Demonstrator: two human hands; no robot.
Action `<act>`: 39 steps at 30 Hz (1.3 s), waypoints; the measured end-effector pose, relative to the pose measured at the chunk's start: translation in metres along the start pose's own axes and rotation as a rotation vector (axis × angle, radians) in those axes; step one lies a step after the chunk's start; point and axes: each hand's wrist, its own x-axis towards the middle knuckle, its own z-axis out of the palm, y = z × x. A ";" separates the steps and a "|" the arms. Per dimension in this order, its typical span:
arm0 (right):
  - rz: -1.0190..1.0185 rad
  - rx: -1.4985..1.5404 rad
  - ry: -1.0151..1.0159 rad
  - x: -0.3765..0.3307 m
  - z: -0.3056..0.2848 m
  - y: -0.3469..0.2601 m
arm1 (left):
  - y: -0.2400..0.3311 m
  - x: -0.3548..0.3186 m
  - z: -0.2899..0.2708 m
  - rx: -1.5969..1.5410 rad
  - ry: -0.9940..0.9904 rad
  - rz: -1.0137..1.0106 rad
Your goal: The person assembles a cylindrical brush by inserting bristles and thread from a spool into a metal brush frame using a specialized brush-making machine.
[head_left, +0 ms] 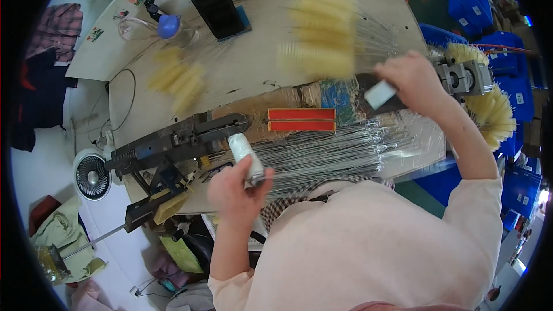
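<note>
My left hand (235, 192) is closed around a white cylinder (241, 148) with a dark lower end, just below the jaw tip of a long black metal fixture (213, 129). What kind of thing the cylinder is, I cannot make out. Smeared by motion, my right hand (412, 78) bends its fingers beside a metal chuck (461, 78) at the right. A white block-like piece (380, 95) shows under those fingers; whether they grip it is unclear. Between my hands lie a red, bar-shaped piece (302, 120) and a bundle of thin metal wires (322, 152).
Yellow bristle brushes (322, 29) with wire stems lie at the back, a smaller group (178, 78) to the left. Nearby are a phone (218, 10) on a stand and a purple-lidded jar (169, 26). A fan (92, 175) stands left; blue bins (510, 92) line the right.
</note>
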 end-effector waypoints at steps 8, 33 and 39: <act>0.167 -0.115 0.243 0.033 0.030 0.083 | 0.027 0.030 0.004 -0.234 -0.136 0.064; -0.194 0.267 -0.238 0.024 -0.012 -0.040 | 0.030 0.044 0.009 0.310 0.000 0.383; -0.268 0.218 0.125 0.090 0.036 -0.111 | -0.006 0.021 0.005 0.234 0.199 0.181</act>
